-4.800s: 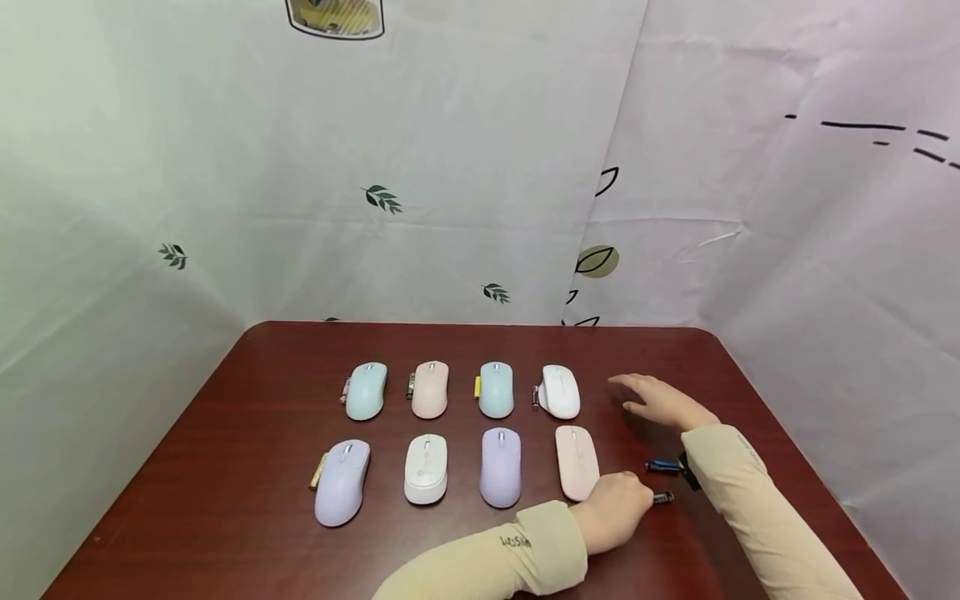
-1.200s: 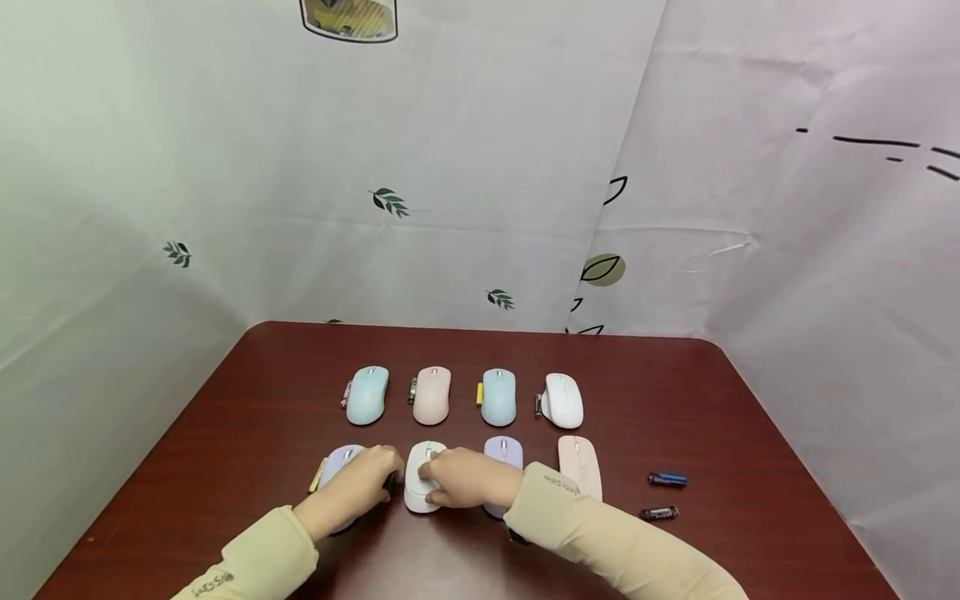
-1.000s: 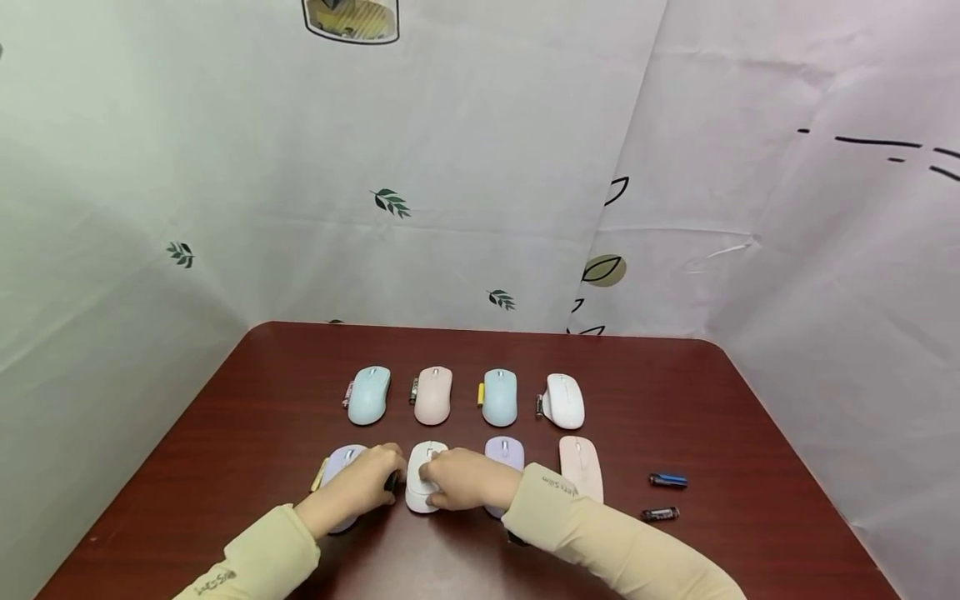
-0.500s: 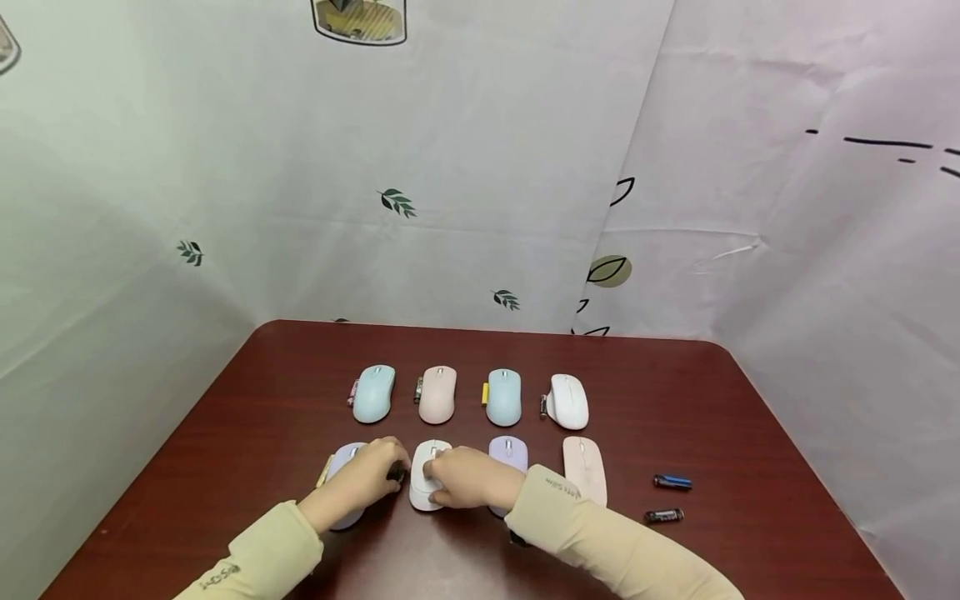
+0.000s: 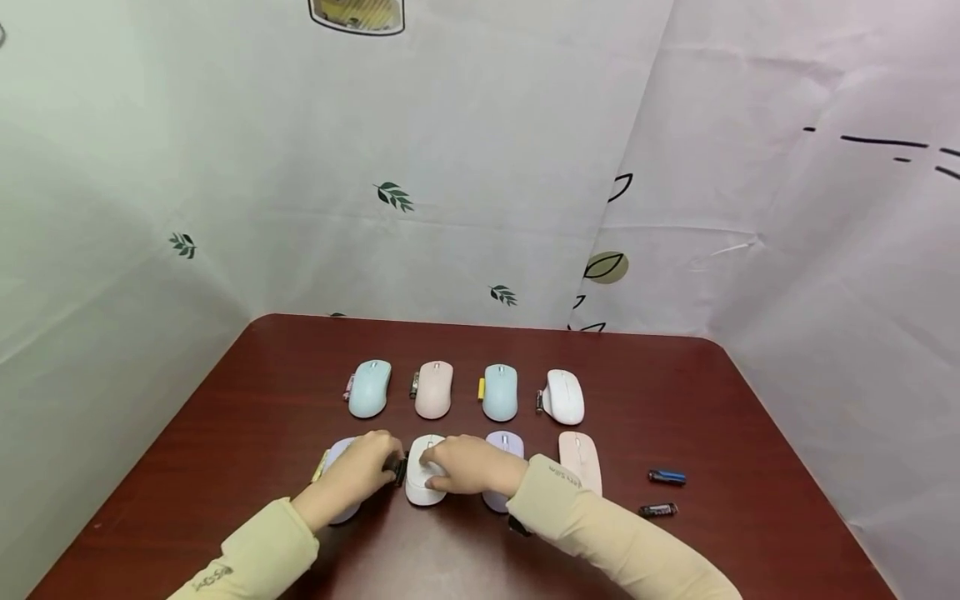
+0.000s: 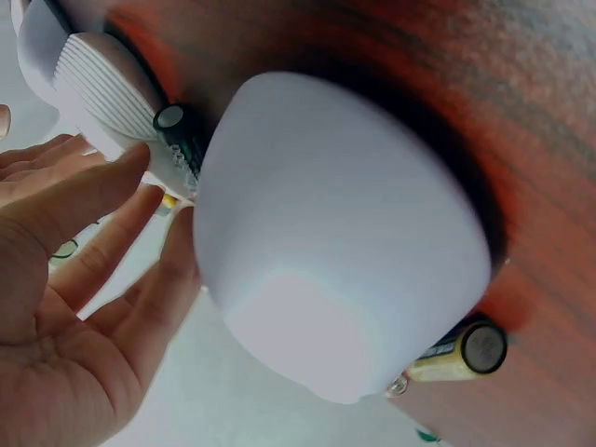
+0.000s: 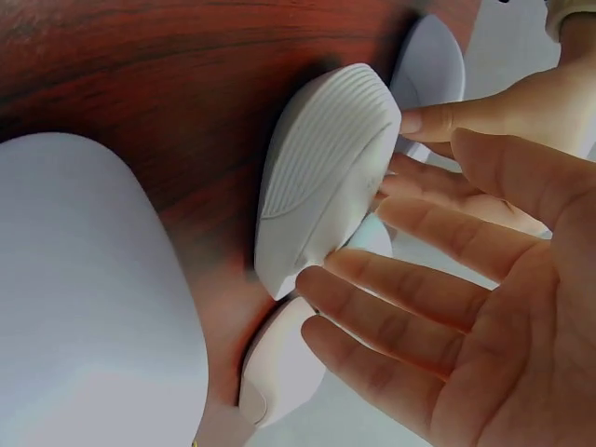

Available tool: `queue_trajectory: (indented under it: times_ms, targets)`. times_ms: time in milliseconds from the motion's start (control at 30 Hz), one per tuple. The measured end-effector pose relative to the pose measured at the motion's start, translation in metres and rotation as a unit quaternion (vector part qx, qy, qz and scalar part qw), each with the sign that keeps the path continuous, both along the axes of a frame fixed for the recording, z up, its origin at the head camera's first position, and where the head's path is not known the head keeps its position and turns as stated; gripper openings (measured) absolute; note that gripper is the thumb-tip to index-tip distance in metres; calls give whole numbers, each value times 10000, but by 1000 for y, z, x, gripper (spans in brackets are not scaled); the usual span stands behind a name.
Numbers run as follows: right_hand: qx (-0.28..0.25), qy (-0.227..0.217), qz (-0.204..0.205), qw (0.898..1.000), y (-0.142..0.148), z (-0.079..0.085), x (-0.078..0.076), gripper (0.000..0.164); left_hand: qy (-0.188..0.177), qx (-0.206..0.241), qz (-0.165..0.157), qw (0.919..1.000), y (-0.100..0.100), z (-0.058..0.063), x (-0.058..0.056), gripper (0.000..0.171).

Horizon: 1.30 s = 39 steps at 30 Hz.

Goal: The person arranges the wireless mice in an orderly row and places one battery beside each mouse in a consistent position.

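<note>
My left hand (image 5: 360,473) is beside a white computer mouse (image 5: 420,492), above a lilac mouse (image 5: 341,450). A dark AA battery (image 6: 182,130) lies along the white mouse's left side; the thumb tip is right at it. In the left wrist view, the fingers are spread loosely, with nothing gripped. My right hand (image 5: 472,467) reaches over a second lilac mouse (image 5: 504,440) to the white mouse. The right wrist view shows its fingers (image 7: 400,307) extended, tips right at the mouse's edge. The second lilac mouse is partly covered by this hand.
Behind stand a row of mice: mint (image 5: 370,390), pink (image 5: 434,390), light blue (image 5: 500,392) and white (image 5: 564,397), each with a battery at its left. A pink mouse (image 5: 580,458), a blue battery (image 5: 667,477) and a black battery (image 5: 658,510) lie to the right.
My left hand has brought a dark battery from the right to the white mouse's left side and let it go. My right hand has moved left to that mouse.
</note>
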State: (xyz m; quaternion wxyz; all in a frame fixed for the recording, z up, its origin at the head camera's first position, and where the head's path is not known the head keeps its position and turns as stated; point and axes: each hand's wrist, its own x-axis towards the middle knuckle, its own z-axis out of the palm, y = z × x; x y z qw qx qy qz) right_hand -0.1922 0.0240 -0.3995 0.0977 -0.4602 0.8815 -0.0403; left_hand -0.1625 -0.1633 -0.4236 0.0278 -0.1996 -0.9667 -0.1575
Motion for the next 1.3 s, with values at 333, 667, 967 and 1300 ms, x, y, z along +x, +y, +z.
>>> queue_trajectory:
  times_ms: [333,667,967,1300]
  targets:
    - [-867,-402,-94,9954,21,5,-12,30,495,-49,546,9973,4,9,8,23]
    - [-1806,-923,-925,9749,66,13,-31,22,586,14,526,9969,23,21,4,20]
    - [-2034,-734,-1247,9684,99,12,-43,18,773,205,365,9961,47,24,-4,16]
    - [-2146,-655,-1775,9582,133,9,-53,21,1083,394,-141,9932,79,34,-7,11]
